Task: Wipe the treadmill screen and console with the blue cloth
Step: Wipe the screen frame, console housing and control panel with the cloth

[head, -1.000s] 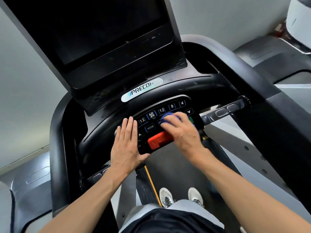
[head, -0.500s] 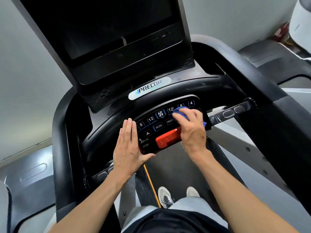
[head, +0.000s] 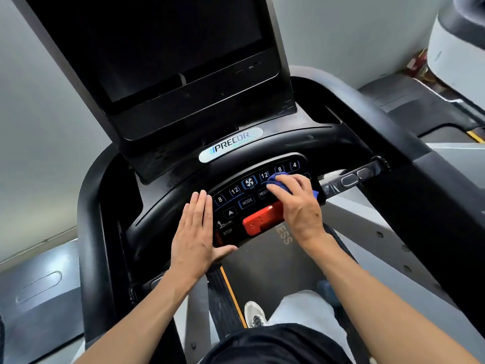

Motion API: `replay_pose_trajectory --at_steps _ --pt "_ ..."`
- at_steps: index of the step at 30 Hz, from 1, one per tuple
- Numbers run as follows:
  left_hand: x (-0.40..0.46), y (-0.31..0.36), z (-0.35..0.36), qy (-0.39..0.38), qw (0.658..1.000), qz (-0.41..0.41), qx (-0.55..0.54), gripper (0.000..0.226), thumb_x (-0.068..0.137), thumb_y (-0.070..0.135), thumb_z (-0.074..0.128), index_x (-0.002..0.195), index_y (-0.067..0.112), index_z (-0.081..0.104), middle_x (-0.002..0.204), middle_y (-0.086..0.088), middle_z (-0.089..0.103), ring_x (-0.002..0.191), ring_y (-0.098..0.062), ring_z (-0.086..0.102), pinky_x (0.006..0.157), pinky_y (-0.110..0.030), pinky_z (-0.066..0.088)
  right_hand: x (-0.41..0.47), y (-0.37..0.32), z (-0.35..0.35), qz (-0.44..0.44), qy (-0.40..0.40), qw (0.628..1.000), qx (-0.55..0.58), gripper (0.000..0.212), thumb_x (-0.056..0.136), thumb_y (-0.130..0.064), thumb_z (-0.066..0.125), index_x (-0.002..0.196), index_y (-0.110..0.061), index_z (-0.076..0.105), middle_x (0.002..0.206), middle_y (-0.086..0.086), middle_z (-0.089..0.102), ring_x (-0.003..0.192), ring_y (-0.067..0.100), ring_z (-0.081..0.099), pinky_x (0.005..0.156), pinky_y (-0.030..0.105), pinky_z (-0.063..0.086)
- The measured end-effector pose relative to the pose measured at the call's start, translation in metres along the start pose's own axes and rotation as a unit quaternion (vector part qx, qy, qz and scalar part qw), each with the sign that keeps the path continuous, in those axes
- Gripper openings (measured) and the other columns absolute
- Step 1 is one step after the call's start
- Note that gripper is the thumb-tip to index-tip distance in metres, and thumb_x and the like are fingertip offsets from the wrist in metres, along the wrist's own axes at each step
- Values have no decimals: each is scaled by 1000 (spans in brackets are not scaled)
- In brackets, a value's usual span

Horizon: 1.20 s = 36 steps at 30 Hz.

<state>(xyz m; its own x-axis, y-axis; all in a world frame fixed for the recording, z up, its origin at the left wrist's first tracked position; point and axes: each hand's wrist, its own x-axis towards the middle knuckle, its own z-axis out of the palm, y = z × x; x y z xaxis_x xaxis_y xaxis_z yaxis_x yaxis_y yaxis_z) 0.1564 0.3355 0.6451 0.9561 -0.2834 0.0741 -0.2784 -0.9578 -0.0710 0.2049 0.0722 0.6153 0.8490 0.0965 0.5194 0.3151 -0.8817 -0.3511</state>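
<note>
Head view: blue cloth [head: 278, 181] lying on keypad [head: 259, 195] right half, right hand [head: 299, 203] gripping it, bunched. Left hand [head: 195, 232] resting flat, fingers straight, on console [head: 168, 206] left of keys. Keys reading MODE, STOP, INCLINE; badge [head: 231, 147] reading PRECOR. Screen [head: 168, 48] showing dark above.

The screen [head: 147, 53] fills the upper frame above the keypad [head: 252, 195] at centre; my left hand [head: 195, 232] rests left of it, my right hand [head: 299, 206] presses the cloth [head: 278, 181] on its right side.
</note>
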Motion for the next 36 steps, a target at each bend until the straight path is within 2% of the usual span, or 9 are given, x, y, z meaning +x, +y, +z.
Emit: replay_pose_trajectory --at_steps 4,10,14,17,21,26,30,34,36 --pt "5 9 -5 -8 1000 1 24 131 73 88 48 157 -7 15 168 -22 9 157 -31 4 125 -51 21 0 32 -9 90 4 996 17 35 89 0 71 117 -22 73 127 -1 62 110 30 52 91 31 50" --pt "54 74 -26 12 996 83 15 119 77 78 59 160 4 18 169 -17 11 157 -31 1 126 -55 12 -32 65 -27 339 79 934 86 43 87 6 64 128 -7 65 125 12 62 113 36 53 98 -1 15" --pt "110 148 -25 -50 993 98 54 130 70 84 62 163 14 4 170 -13 -2 156 -35 -9 123 -61 -4 -28 79 -16 229 22 972 57 33 90 2 65 121 -7 70 125 12 62 110 33 53 104 16 33" --pt "136 177 -20 -89 990 81 81 132 69 79 70 162 17 -1 169 -14 -9 154 -40 -14 120 -67 -2 -8 105 -16 255 19 966 30 28 90 -1 63 114 -11 73 118 9 63 98 34 49 87 31 42" --pt "140 187 -17 -96 988 70 95 123 77 65 73 162 15 -1 169 -16 -12 153 -44 -16 118 -70 5 -24 78 -17 292 11 956 39 28 93 1 61 115 -12 71 123 7 59 98 30 43 79 26 40" --pt "144 190 -15 -112 983 70 124 123 80 67 69 161 13 -6 167 -18 -16 151 -46 -21 116 -72 6 -18 112 -25 193 -30 981 12 33 86 7 64 111 -14 70 120 6 60 97 31 43 69 35 50" --pt "142 193 -15 -122 981 65 135 123 81 69 67 161 13 -8 167 -19 -18 150 -47 -22 116 -72 7 -19 108 -32 328 -5 945 16 37 85 11 58 111 -12 70 120 10 57 96 33 41 68 37 46" --pt "145 195 -16 -108 983 64 135 124 77 66 72 162 13 -3 167 -19 -13 152 -47 -17 116 -73 7 -22 92 -29 188 -51 981 18 31 84 7 63 108 -12 69 118 9 59 95 30 42 71 34 49" --pt "146 193 -15 -106 983 66 136 125 76 67 73 162 14 -1 168 -18 -11 152 -46 -16 116 -73 7 -13 108 -29 212 -41 976 23 29 86 5 62 107 -14 69 119 7 58 97 31 41 70 33 45"
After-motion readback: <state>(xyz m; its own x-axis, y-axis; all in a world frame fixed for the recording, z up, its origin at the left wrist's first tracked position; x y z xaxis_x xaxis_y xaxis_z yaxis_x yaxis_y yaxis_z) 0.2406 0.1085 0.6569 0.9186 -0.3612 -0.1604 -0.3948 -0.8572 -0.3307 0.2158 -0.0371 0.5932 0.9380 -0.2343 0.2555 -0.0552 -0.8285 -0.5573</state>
